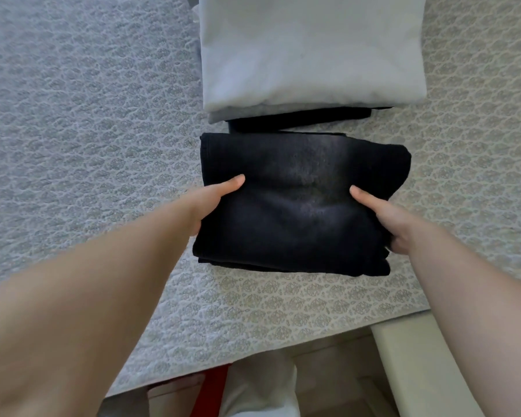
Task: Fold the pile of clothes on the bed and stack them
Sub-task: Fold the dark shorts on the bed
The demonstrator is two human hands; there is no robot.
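Head view: you have a folded black garment [298, 206] held by its two side edges, left hand [214, 203] on the left edge with the thumb on top and the other fingers tucked under the cloth, right hand [385, 221] on the right edge the same way, so both hands are gripping the garment. It sits on or just above the patterned bedspread [88, 130]; you cannot tell from this angle whether it is lifted. Just beyond it is the stack [313, 55]: a pale folded piece on top, a grey layer and a dark layer showing at its near edge. The black garment is close to the stack's near edge but not on it. Judged step: carrying the folded piece onto the stack. To do it well, keep both thumbs pressing down so the layers do not fan open, lift both sides level, and move straight forward. Set it down square with the pale piece, near edges lined up, so the stack does not lean. The lower right corner of the black garment looks looser, with layers showing, so that is the likely spot to slip; pinch it tighter. Slide the fingers out sideways after it lands, not upward. Bed edge and floor show at the bottom.
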